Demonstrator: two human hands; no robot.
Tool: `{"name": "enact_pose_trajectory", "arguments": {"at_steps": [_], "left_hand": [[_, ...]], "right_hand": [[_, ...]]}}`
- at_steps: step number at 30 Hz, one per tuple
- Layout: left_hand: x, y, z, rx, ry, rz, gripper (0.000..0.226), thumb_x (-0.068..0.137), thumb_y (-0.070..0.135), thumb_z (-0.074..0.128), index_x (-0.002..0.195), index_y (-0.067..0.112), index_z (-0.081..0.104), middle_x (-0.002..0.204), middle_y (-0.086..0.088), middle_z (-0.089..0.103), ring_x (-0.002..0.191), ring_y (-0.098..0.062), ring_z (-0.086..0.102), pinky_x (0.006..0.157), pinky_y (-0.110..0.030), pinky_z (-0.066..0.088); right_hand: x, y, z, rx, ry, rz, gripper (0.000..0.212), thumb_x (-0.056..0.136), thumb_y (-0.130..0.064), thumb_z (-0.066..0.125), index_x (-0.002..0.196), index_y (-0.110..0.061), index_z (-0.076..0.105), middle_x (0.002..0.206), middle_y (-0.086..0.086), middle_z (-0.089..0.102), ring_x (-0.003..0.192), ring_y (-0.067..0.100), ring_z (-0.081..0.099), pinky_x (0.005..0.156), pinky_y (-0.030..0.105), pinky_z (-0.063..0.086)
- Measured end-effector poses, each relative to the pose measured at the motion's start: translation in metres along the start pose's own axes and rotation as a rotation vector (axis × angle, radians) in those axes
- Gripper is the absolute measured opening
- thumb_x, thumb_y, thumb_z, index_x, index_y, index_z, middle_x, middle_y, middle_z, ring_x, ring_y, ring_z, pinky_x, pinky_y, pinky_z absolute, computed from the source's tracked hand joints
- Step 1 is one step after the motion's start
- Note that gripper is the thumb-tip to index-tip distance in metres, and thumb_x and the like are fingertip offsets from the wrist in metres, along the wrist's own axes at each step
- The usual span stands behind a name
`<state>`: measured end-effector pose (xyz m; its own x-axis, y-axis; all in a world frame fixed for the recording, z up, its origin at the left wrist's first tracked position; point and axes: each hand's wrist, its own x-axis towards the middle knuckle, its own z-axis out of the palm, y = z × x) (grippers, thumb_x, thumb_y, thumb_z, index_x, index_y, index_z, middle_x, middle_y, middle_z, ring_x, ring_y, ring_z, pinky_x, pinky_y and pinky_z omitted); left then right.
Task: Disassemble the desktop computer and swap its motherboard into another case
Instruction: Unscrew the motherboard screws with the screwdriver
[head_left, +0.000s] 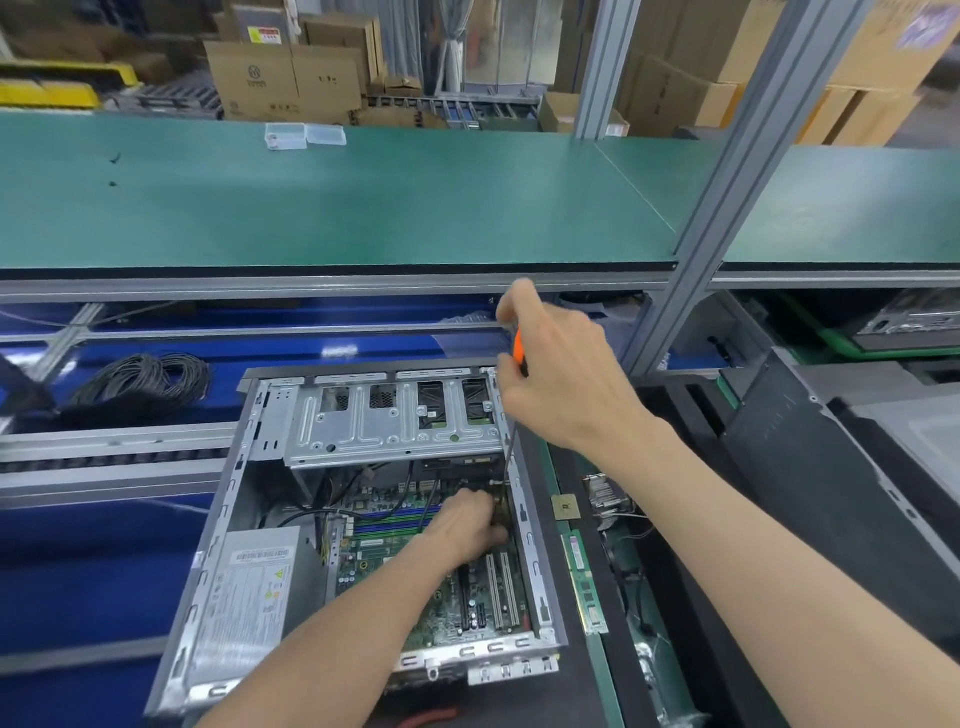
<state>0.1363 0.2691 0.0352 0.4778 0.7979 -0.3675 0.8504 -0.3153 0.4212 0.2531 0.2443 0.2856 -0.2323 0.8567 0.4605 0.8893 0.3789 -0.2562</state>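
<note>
We see an open desktop case (291, 525) lying on its side on the workbench, its side panel off, with the green motherboard (410, 582) still seated in the floor of the case, to the right of the grey power supply (244, 597) and below the silver drive cage (395, 421). Our right hand (561, 379) hovers above the case's upper right corner, its fingers curled around the orange handle of a screwdriver (517, 358), whose dark shaft runs down along the inner right wall toward the top right corner of the board. Our left hand (467, 519) reaches inside the case and rests on the motherboard near that same corner, just beside the blue memory slots (395, 522); its fingers bend downward, but we cannot tell whether they pinch anything. To the right of the case, on the dark mat, lie a small square processor chip (566, 506), a green memory stick (587, 582) and a finned heatsink (605, 499) with thin wires. A coil of black cable (145, 382) sits on the blue surface to the left, and a second dark case (810, 441) stands further right.
</note>
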Motion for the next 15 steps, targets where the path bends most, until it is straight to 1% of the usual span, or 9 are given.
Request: {"name": "enact_pose_trajectory", "arguments": {"at_steps": [2, 3, 4, 5, 7, 10, 11, 13, 15], "left_hand": [[-0.010, -0.006, -0.006, -0.035, -0.057, -0.018, 0.041, 0.095, 0.033, 0.065, 0.066, 0.013, 0.044, 0.068, 0.000, 0.052, 0.056, -0.015, 0.051, 0.050, -0.024, 0.039], [-0.016, -0.009, -0.010, -0.095, -0.080, -0.027, 0.041, 0.098, 0.032, 0.061, 0.064, 0.015, 0.044, 0.062, 0.003, 0.049, 0.050, -0.011, 0.049, 0.045, -0.022, 0.036], [-0.023, -0.012, -0.014, -0.206, -0.097, -0.046, 0.042, 0.101, 0.029, 0.056, 0.063, 0.015, 0.043, 0.055, 0.005, 0.045, 0.044, -0.009, 0.045, 0.042, -0.020, 0.033], [-0.030, -0.015, -0.019, -0.357, -0.106, -0.078, 0.042, 0.102, 0.027, 0.051, 0.063, 0.016, 0.042, 0.050, 0.008, 0.040, 0.038, -0.009, 0.039, 0.041, -0.022, 0.032], [-0.043, -0.020, -0.029, -0.721, -0.100, -0.167, 0.038, 0.102, 0.023, 0.047, 0.065, 0.017, 0.041, 0.046, 0.008, 0.032, 0.036, -0.012, 0.030, 0.038, -0.022, 0.026], [-0.059, -0.025, -0.042, -1.243, -0.093, -0.286, 0.035, 0.101, 0.017, 0.042, 0.066, 0.018, 0.044, 0.053, 0.006, 0.027, 0.042, -0.010, 0.017, 0.033, -0.020, 0.017], [-0.064, -0.028, -0.045, -1.395, -0.099, -0.290, 0.037, 0.099, 0.015, 0.041, 0.063, 0.019, 0.044, 0.055, 0.006, 0.024, 0.044, -0.009, 0.014, 0.033, -0.019, 0.014], [-0.073, -0.033, -0.050, -1.672, -0.129, -0.223, 0.035, 0.092, 0.012, 0.041, 0.058, 0.019, 0.044, 0.056, 0.006, 0.022, 0.044, -0.008, 0.011, 0.032, -0.018, 0.011], [-0.080, -0.037, -0.053, -1.874, -0.155, -0.123, 0.028, 0.084, 0.015, 0.041, 0.057, 0.015, 0.043, 0.054, 0.006, 0.023, 0.043, -0.006, 0.012, 0.031, -0.015, 0.015]], "right_hand": [[0.005, -0.001, -0.002, 0.002, 0.027, 0.005, 0.029, 0.083, -0.010, 0.055, 0.103, -0.019, 0.037, 0.071, -0.002, 0.050, 0.065, 0.029, 0.051, 0.058, 0.036, 0.033], [0.006, -0.001, -0.002, 0.003, 0.025, 0.006, 0.029, 0.083, -0.010, 0.056, 0.103, -0.019, 0.037, 0.071, -0.002, 0.050, 0.065, 0.030, 0.052, 0.058, 0.036, 0.035], [0.007, -0.002, 0.000, 0.000, 0.018, 0.009, 0.029, 0.083, -0.010, 0.056, 0.104, -0.019, 0.037, 0.071, -0.002, 0.050, 0.066, 0.031, 0.052, 0.059, 0.037, 0.038], [0.007, -0.002, 0.002, -0.001, 0.009, 0.013, 0.028, 0.083, -0.010, 0.055, 0.104, -0.018, 0.038, 0.070, -0.001, 0.050, 0.066, 0.031, 0.051, 0.060, 0.038, 0.040], [0.006, -0.004, 0.008, 0.007, -0.010, 0.018, 0.027, 0.083, -0.010, 0.055, 0.104, -0.017, 0.039, 0.068, -0.002, 0.048, 0.065, 0.030, 0.050, 0.060, 0.038, 0.039], [0.007, -0.007, 0.018, 0.017, -0.020, 0.027, 0.028, 0.082, -0.009, 0.055, 0.104, -0.017, 0.040, 0.063, -0.004, 0.046, 0.062, 0.028, 0.048, 0.058, 0.037, 0.035], [0.008, -0.008, 0.021, 0.015, -0.015, 0.023, 0.028, 0.081, -0.009, 0.056, 0.104, -0.018, 0.040, 0.062, -0.004, 0.045, 0.061, 0.027, 0.047, 0.057, 0.037, 0.035], [0.010, -0.010, 0.025, 0.013, -0.004, 0.007, 0.028, 0.080, -0.009, 0.056, 0.102, -0.018, 0.041, 0.058, -0.006, 0.043, 0.058, 0.025, 0.046, 0.057, 0.037, 0.034], [0.013, -0.013, 0.028, 0.019, -0.002, -0.002, 0.028, 0.081, -0.010, 0.057, 0.102, -0.018, 0.041, 0.057, -0.007, 0.042, 0.058, 0.026, 0.046, 0.058, 0.037, 0.033]]}}
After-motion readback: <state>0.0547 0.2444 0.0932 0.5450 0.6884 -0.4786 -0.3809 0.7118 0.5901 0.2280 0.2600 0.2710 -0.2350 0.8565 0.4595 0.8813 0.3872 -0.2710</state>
